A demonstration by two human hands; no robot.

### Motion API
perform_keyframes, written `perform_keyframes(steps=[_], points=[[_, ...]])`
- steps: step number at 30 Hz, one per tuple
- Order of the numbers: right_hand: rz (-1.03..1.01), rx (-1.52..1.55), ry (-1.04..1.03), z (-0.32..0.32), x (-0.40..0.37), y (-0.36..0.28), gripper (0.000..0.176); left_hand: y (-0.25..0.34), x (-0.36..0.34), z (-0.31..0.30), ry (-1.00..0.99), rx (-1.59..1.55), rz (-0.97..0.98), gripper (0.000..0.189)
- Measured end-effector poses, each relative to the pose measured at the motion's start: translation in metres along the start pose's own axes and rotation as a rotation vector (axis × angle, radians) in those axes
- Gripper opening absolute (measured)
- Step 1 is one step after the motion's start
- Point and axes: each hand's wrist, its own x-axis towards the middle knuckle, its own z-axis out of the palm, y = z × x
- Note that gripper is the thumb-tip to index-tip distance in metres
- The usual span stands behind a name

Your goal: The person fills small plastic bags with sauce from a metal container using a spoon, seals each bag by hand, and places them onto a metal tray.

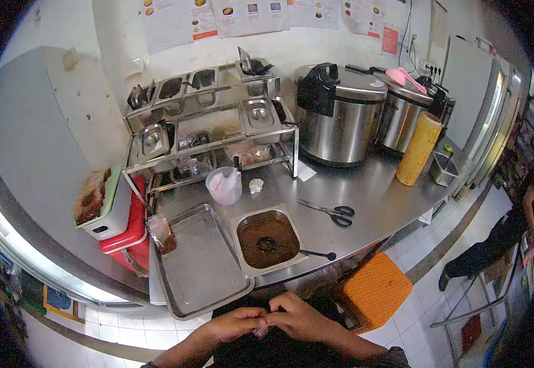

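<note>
Near the tray (196,273), left hand (243,322) and right hand (299,316), grip pinching clear plastic (261,332), free end bodyward (long axis unclear)

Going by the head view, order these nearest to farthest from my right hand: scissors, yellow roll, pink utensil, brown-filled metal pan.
From your right hand:
1. Metal pan: ahead, slightly left.
2. Scissors: farther ahead, to the right.
3. Yellow roll: farther right and back.
4. Pink utensil: farthest, atop the right cooker.
</note>
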Motion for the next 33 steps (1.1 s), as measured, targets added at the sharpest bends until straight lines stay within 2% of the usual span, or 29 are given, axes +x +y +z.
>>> perform_keyframes(steps=[2, 5, 6, 9, 10, 13, 15, 18, 19, 22, 24, 25, 28, 30, 33], points=[[-0.02, 0.032, -0.085, 0.003, 0.001, -0.001, 0.019, -0.005, 0.003, -0.012, -0.05, 0.252, 0.051, 0.022], [-0.075, 0.02, -0.166, -0.001, 0.003, -0.006, 0.02, 0.003, 0.005, -0.01, -0.081, 0.623, 0.029, 0.023], [-0.097, 0.007, -0.183, -0.002, 0.003, -0.008, 0.022, 0.009, 0.003, -0.005, -0.039, 0.794, 0.0, 0.026], [-0.12, 0.019, -0.238, -0.011, 0.001, -0.011, 0.024, 0.015, 0.001, -0.003, 0.219, 1.109, 0.153, 0.023], [-0.092, 0.026, -0.247, -0.014, -0.001, -0.011, 0.02, 0.024, -0.002, -0.001, 0.195, 1.005, 0.125, 0.022], [-0.044, -0.012, -0.267, -0.016, -0.003, -0.018, 0.02, 0.028, -0.002, 0.004, 0.235, 0.955, 0.177, 0.02], [-0.073, -0.132, -0.286, -0.02, 0.002, -0.021, 0.029, 0.023, 0.002, 0.0, 0.272, 0.941, 0.222, 0.02], [0.063, -0.246, -0.194, 0.001, -0.002, -0.011, 0.021, 0.031, 0.003, 0.006, 0.326, 0.918, 0.216, 0.02], [0.066, -0.265, -0.248, -0.001, -0.003, -0.012, 0.02, 0.036, 0.002, 0.009, 0.346, 0.908, 0.199, 0.02], [0.11, -0.256, -0.39, -0.009, 0.001, -0.015, 0.022, 0.037, 0.002, 0.01, 0.424, 1.275, 0.11, 0.024], [0.194, -0.166, -0.45, -0.011, 0.001, -0.013, 0.021, 0.032, 0.007, 0.007, 0.366, 1.237, 0.071, 0.028], [0.147, -0.179, -0.389, -0.013, 0.0, -0.013, 0.02, 0.03, 0.01, 0.005, 0.337, 1.218, 0.055, 0.031], [0.012, -0.175, -0.183, -0.02, 0.001, -0.016, 0.02, 0.026, 0.009, -0.001, 0.194, 0.771, 0.636, 0.049], [-0.061, -0.102, -0.022, -0.019, 0.005, -0.018, 0.02, 0.034, 0.007, 0.006, 0.217, 0.989, 0.595, 0.056], [0.053, -0.105, -0.179, -0.015, 0.004, -0.019, 0.023, 0.019, 0.018, 0.007, 0.265, 1.148, 0.442, 0.057]])
